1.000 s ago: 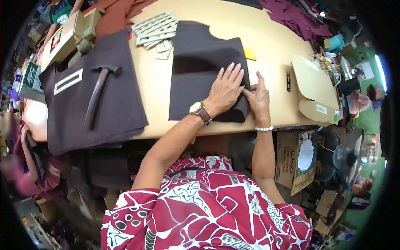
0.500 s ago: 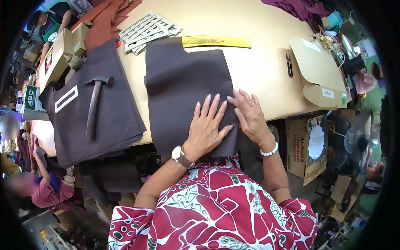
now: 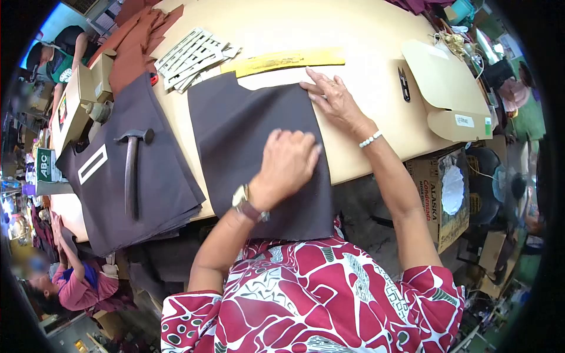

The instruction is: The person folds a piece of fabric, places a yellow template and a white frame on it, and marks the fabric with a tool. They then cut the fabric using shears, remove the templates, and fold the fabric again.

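A dark brown sheet of leather-like material (image 3: 253,135) lies on the table, its near end hanging over the edge against my patterned shirt. On its right half is my left hand (image 3: 288,159), fingers curled into a loose fist and the fingertips hidden beneath. My right hand (image 3: 334,99) is at the sheet's far right corner, fingers stretched and apart, fingertips right at the edge. Just beyond the sheet lies a worn yellow strip (image 3: 291,61). To the left, a hammer (image 3: 133,176) rests on a stack of similar dark sheets (image 3: 165,159) beside a cream rectangular frame (image 3: 93,164).
Slotted pale templates (image 3: 191,62) and rust-coloured pieces (image 3: 138,41) lie at the far left. Black thread snips (image 3: 404,85) and an opened cardboard folder (image 3: 450,97) are on the right. Two people (image 3: 82,285) are at the left, one near, one far.
My left hand has curled from lying flat into a fist. My right hand has moved away from me along the sheet's right edge to its far corner. The sheet has shifted slightly toward me.
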The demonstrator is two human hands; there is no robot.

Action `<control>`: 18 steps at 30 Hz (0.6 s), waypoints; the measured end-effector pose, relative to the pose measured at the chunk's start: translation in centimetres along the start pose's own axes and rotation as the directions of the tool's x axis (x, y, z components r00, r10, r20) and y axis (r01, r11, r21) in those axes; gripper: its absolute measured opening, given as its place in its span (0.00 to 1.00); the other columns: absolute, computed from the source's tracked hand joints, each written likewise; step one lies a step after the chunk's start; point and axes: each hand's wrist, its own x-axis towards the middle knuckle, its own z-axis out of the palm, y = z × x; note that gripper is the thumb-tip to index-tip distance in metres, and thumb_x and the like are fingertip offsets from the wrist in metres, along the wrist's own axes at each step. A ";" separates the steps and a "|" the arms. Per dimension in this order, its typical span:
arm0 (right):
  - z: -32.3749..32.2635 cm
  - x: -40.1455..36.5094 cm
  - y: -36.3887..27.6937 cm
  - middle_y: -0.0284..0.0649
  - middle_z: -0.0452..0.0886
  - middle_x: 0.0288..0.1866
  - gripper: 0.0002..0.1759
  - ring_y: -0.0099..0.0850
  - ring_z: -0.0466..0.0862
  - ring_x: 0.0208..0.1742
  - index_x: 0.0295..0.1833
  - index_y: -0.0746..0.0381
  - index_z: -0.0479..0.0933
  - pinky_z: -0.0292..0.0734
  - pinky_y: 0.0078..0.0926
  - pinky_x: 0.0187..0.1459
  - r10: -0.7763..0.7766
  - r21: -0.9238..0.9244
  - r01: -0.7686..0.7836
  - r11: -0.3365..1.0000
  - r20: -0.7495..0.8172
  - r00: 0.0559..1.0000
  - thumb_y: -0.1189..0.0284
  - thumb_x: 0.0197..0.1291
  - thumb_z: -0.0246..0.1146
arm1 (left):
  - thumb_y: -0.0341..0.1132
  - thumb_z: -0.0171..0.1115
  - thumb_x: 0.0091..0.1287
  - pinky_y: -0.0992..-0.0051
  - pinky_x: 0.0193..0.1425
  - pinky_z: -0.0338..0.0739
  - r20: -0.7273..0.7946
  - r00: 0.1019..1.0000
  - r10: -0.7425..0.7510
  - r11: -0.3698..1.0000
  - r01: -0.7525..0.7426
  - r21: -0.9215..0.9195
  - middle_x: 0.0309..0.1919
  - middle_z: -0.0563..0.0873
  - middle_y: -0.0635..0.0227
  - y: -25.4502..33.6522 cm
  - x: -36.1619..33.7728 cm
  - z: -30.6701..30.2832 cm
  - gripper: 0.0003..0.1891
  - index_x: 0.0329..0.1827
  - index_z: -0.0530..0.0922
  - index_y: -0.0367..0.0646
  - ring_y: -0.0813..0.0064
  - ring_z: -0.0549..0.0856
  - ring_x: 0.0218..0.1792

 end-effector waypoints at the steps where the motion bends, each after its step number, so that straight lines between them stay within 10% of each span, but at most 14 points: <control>1: -0.1 0.1 -0.1 0.29 0.77 0.62 0.31 0.38 0.66 0.70 0.74 0.57 0.52 0.52 0.60 0.68 0.019 0.020 -0.019 1.000 0.005 1.000 0.68 0.67 0.52 | 0.37 0.61 0.61 0.62 0.47 0.72 -0.005 1.000 -0.010 1.000 0.011 0.020 0.34 0.81 0.58 -1.0 1.8 -0.3 0.08 0.38 0.79 0.42 0.57 0.80 0.39; 3: 0.0 0.1 -0.1 0.28 0.78 0.61 0.32 0.36 0.66 0.70 0.73 0.61 0.53 0.49 0.60 0.69 0.032 0.051 -0.032 0.998 -0.001 0.999 0.69 0.65 0.54 | 0.33 0.64 0.57 0.61 0.47 0.73 -0.142 0.990 -0.022 0.996 0.034 0.086 0.37 0.81 0.56 -3.6 5.1 0.0 0.09 0.39 0.79 0.40 0.55 0.80 0.41; 10: -0.9 -0.1 0.9 0.52 0.71 0.63 0.38 0.49 0.64 0.69 0.70 0.63 0.58 0.53 0.55 0.69 0.187 -0.132 -0.219 0.967 -0.217 0.958 0.61 0.57 0.63 | 0.40 0.77 0.45 0.65 0.48 0.76 0.221 0.927 -0.304 0.949 0.314 -0.013 0.37 0.85 0.55 -8.4 11.8 0.0 0.21 0.40 0.81 0.39 0.59 0.84 0.44; 13: -3.1 -1.0 5.8 0.55 0.70 0.63 0.33 0.48 0.63 0.69 0.68 0.64 0.61 0.52 0.52 0.70 0.477 0.045 -0.520 0.853 -0.472 0.741 0.63 0.61 0.59 | 0.36 0.77 0.43 0.70 0.37 0.76 0.375 0.873 -0.313 0.923 0.372 -0.095 0.26 0.85 0.58 -9.3 13.3 -0.4 0.15 0.31 0.82 0.38 0.66 0.84 0.31; 15: -3.8 -2.5 9.8 0.55 0.72 0.61 0.26 0.51 0.71 0.64 0.64 0.65 0.65 0.62 0.51 0.65 0.414 -0.286 -0.724 0.628 -0.664 0.622 0.66 0.63 0.54 | 0.34 0.76 0.42 0.70 0.35 0.75 0.422 0.856 -0.297 0.915 0.382 -0.129 0.22 0.83 0.59 -9.5 13.8 -0.4 0.14 0.28 0.81 0.37 0.67 0.83 0.28; 17: -7.6 -2.6 9.1 0.55 0.77 0.56 0.18 0.53 0.78 0.54 0.56 0.66 0.71 0.73 0.51 0.55 0.791 -0.099 -0.896 0.432 -0.436 0.429 0.69 0.63 0.51 | 0.33 0.76 0.42 0.70 0.33 0.75 0.399 0.874 -0.276 0.914 0.367 -0.173 0.21 0.83 0.59 -9.5 13.4 -0.6 0.13 0.26 0.81 0.36 0.67 0.82 0.26; 18: -7.5 -3.3 9.6 0.56 0.79 0.51 0.16 0.53 0.80 0.50 0.52 0.65 0.73 0.75 0.51 0.51 0.733 -0.105 -0.874 0.475 -0.503 0.458 0.70 0.62 0.52 | 0.33 0.76 0.42 0.69 0.33 0.75 0.355 0.897 -0.263 0.917 0.347 -0.198 0.20 0.82 0.59 -9.4 13.0 -0.6 0.14 0.26 0.81 0.35 0.67 0.82 0.26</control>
